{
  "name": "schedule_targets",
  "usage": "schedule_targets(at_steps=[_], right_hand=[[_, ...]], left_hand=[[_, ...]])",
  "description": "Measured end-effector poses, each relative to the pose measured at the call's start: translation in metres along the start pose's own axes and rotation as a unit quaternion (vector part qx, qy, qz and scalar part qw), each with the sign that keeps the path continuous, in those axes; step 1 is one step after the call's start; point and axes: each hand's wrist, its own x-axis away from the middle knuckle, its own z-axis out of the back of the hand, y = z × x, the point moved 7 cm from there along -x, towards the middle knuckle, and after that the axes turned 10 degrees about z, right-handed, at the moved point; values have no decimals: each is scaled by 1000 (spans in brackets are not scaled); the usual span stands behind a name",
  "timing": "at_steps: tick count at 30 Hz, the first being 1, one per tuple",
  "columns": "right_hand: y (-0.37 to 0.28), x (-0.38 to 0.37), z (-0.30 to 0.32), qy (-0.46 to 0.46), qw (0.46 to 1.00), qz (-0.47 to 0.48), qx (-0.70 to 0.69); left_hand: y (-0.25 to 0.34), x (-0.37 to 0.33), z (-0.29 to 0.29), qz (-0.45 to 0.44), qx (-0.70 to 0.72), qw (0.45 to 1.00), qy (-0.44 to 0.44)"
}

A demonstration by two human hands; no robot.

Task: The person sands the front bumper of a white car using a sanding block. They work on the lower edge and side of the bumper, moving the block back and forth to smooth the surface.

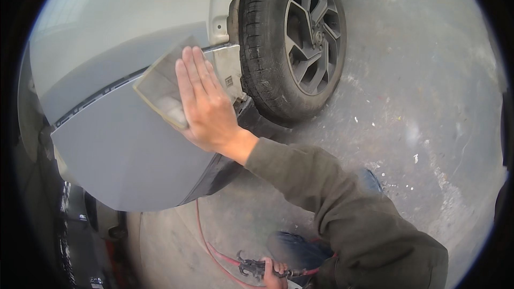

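Pad [159,82] under the fingers [186,86]: dull, dusty-looking
Panel [128,152] below-left of them: smooth, matt
Tyre [262,48] right of them: grooved, matt rubber

The person wears a dark olive-brown top, whose long, loose sleeve [337,192] looks plain and matte, with soft creases bunched around the elbow and a narrower cuff [256,152] ending at the wrist. The right hand [206,107] is bare, with long, slim fingers [202,69], and the left hand [274,274], seen only small, is bare too. Below, parts of blue trousers [297,249] show, darker in the shade.
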Motion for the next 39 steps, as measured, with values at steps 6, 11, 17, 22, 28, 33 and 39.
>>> schedule_targets(at_steps=[6, 11, 17, 22, 28, 33, 39], right_hand=[[2, 69, -7, -91, 995, 20, 32], [14, 29, 0, -26, 999, -20, 6], [10, 57, -3, -30, 999, -7, 13], [20, 18, 5, -9, 999, -35, 34], [3, 113, 57, -51, 993, -88, -62], [61, 104, 85, 147, 779, -475, -383], [109, 91, 86, 47, 755, -521, -397]], left_hand=[[0, 4, -8, -9, -10, 999, 42], [0, 1, -3, -6, -17, 1000, 20], [-9, 3, 9, 5, 1, 998, 66], [-13, -10, 29, 4, 1, 1000, -14], [-1, -12, -4, -19, 14, 1000, -7], [-8, -25, -18, -37, -2, 999, -24], [-11, -29, -26, -27, 26, 999, 11]])
